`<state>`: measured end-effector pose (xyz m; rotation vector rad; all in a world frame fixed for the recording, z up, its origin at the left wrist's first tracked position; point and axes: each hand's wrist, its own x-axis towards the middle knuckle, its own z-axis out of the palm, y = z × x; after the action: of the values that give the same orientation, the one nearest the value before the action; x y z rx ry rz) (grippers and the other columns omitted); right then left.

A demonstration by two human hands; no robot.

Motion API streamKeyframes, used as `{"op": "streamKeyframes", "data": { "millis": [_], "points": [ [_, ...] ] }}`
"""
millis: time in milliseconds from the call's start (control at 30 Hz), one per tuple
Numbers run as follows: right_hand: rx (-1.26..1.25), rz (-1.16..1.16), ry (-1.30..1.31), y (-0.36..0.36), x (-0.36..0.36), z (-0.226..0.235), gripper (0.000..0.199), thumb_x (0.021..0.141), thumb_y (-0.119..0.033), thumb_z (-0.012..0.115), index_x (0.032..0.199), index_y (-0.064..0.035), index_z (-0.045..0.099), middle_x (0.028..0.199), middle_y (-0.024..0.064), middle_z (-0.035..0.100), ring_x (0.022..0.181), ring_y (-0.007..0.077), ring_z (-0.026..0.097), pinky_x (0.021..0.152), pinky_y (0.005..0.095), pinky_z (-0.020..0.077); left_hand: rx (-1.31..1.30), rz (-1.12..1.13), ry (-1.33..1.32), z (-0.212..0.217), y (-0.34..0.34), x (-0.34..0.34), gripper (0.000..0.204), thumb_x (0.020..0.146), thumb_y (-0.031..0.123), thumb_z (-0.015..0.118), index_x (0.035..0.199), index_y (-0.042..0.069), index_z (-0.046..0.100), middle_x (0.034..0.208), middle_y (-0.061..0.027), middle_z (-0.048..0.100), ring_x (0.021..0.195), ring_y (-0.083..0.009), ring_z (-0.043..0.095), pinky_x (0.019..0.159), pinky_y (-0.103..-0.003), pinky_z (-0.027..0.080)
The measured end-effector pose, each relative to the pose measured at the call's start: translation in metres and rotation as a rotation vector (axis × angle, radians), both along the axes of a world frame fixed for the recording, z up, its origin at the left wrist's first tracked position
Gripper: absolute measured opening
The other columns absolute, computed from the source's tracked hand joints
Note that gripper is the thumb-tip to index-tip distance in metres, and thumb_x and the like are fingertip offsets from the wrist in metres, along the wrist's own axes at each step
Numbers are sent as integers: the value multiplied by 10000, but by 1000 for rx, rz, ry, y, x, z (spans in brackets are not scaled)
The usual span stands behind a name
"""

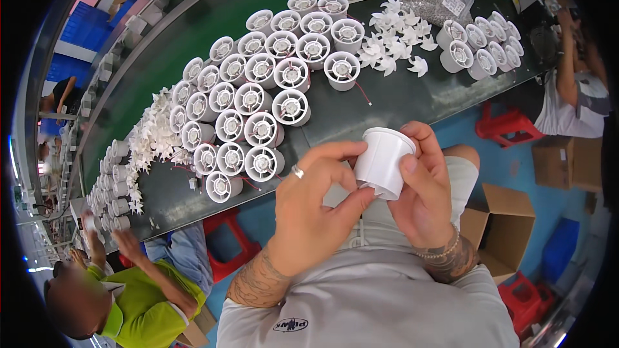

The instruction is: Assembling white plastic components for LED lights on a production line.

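White moulded plastic forms the short cylindrical fan housing (384, 161), held at the centre of the frame, just above the person's lap and clear of the worktop (387, 100). The left hand (316, 209) closes its grip on the near side of the housing, thumb and forefinger pinching toward the lower rim. The right hand (422, 183) wraps the far side, thumb pressed on the outer wall and fingers curled over the top edge. Both grips are closed on the part.

The housing appears light, thin-walled and rigid, with a smooth surface that may slip under a loose hold. Judged from its form, the safest hold is on the outer wall and the rim, with moderate pressure only; hard squeezing may distort the shell.

On the dark worktop, in the upper left of the frame, stands a cluster of similar white round housings with inner grilles (258, 116). White plastic fan impellers (396, 42) lie loose at upper centre.
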<state>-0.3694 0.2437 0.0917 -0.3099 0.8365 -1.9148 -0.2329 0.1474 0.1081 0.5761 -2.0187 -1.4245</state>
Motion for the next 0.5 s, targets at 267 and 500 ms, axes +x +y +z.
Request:
{"op": "streamKeyframes", "data": {
  "millis": [267,500],
  "points": [
    [-11,-30,76,12,5,-5,344,861,-50,682,1130,-57,467,1033,42,584,938,110,578,789,264,485,13,-140,-133,27,-13,-6,574,680,-100,732,1226,10,591,1287,-143,570,1078,-214,605,845,-313,541],
    [52,-24,71,12,14,-1,369,886,-198,682,1129,-62,439,1030,67,583,946,137,585,807,292,494,-132,-183,-150,20,-16,-2,561,675,-75,752,1214,-13,609,1238,-173,607,1016,-231,656,817,-301,561]
  ]
}}
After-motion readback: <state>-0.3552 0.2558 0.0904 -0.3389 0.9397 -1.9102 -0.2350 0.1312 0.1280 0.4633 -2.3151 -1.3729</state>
